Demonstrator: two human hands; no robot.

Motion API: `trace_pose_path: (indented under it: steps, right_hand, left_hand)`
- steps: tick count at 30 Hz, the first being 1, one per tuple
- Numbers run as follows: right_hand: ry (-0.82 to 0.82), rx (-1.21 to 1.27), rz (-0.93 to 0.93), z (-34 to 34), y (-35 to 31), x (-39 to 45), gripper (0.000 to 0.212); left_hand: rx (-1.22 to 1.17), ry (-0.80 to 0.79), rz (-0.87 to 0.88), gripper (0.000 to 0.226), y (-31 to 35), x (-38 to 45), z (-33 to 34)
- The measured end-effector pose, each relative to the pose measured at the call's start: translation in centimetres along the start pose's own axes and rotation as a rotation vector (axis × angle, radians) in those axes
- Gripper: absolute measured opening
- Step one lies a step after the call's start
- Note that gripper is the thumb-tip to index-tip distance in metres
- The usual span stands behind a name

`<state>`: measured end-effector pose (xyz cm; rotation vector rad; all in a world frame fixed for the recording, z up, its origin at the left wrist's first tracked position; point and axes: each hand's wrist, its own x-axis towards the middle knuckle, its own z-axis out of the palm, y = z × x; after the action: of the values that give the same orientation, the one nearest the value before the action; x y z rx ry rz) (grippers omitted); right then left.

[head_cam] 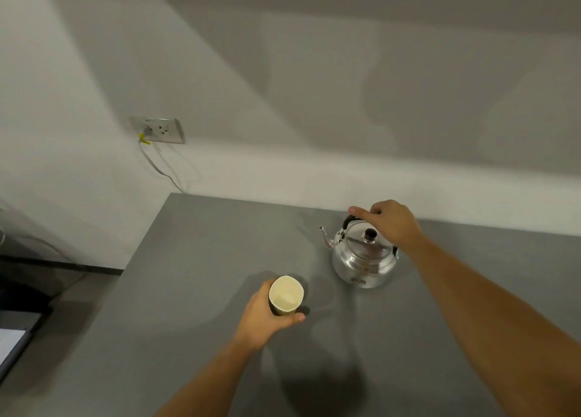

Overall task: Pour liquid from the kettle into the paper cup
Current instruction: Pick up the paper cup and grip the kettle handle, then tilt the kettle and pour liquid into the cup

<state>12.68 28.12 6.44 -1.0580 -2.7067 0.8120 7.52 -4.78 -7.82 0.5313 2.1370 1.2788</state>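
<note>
A shiny metal kettle (364,259) stands upright on the grey table (188,291), its spout pointing left and its lid with a dark knob on. My right hand (391,223) is closed over the kettle's black handle from above. To the left and nearer me, a pale paper cup (286,295) stands upright on the table with its mouth open. My left hand (262,317) wraps around the cup's side. The cup's inside looks pale; I cannot tell whether it holds liquid.
The table's back edge meets a white wall. A wall socket (158,130) with a plugged cable (157,165) sits to the upper left. The table's left edge drops to a dark floor, where a white-topped object (12,344) lies at the far left.
</note>
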Motion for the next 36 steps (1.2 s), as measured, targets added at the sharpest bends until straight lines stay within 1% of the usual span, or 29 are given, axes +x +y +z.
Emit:
trace_pose_path:
  steps: [3,7,12,17,22,28,36]
  right_hand:
    - [-0.005,-0.023,-0.021,-0.2,-1.0,-1.0,0.075]
    - [-0.015,-0.032,-0.054,-0.5,-2.3,-2.4,0.070]
    - [-0.026,-0.124,-0.156,-1.0,-4.3,-4.1,0.066]
    - [-0.041,-0.290,-0.307,-1.3,-6.4,-5.6,0.069]
    - [-0.064,-0.464,-0.425,-1.2,-8.2,-6.8,0.066]
    - [-0.058,-0.610,-0.527,-0.3,-9.4,-7.4,0.061]
    - [-0.018,-0.671,-0.591,0.7,-10.4,-8.0,0.062]
  left_hand:
    - [-0.028,0.033,0.004,0.068,0.2,0.0,0.5]
    - [-0.068,0.058,-0.003,0.057,0.6,0.1,0.9]
    - [-0.077,0.059,-0.017,0.055,0.7,0.2,1.1]
    - [-0.078,0.072,-0.019,0.054,0.8,0.1,1.0]
    - [-0.085,0.076,-0.015,0.054,0.9,0.1,1.1]
    - [-0.077,0.081,-0.011,0.058,1.0,0.3,1.1]
    - [-0.056,0.086,0.008,0.059,1.1,0.4,0.8]
